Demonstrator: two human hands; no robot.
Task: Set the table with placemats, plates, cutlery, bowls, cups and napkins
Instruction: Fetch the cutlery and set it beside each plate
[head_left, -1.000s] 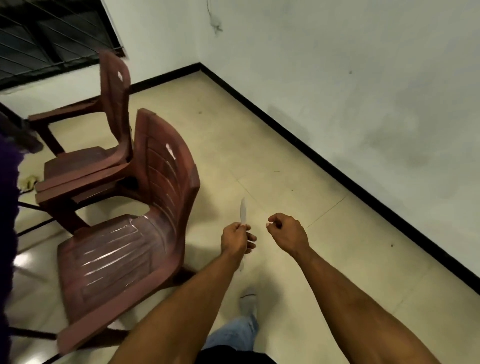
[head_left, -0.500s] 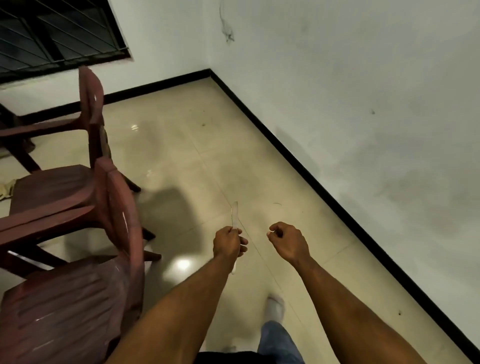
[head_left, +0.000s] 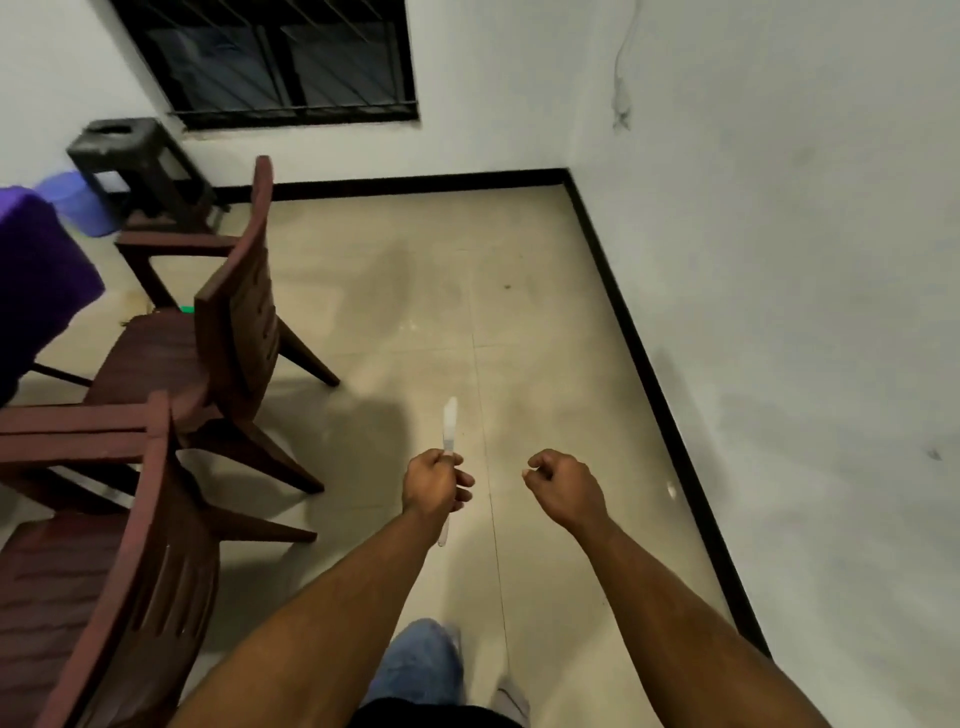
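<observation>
Head view, left hand holding knife upright, tip away

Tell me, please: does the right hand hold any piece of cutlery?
No, the right hand is curled and holds nothing; only the left hand grips a clear plastic knife.

Knife: mid-part hidden inside left hand; blade sticks out at 12 o'clock, handle tip at 6; small and pale, so blade edge can't be told. Right hand: fingers curled under, fingertips hidden; can't tell if it pinches anything. Near chair cut off at left and bottom edges, 8 o'clock. Purple cloth cut off at left edge, 9 o'clock. Stool and blue bucket at 10 o'clock blurred, bucket partly behind stool. Window cut off at top. Leg and shoe at 6 o'clock blurred.
</observation>
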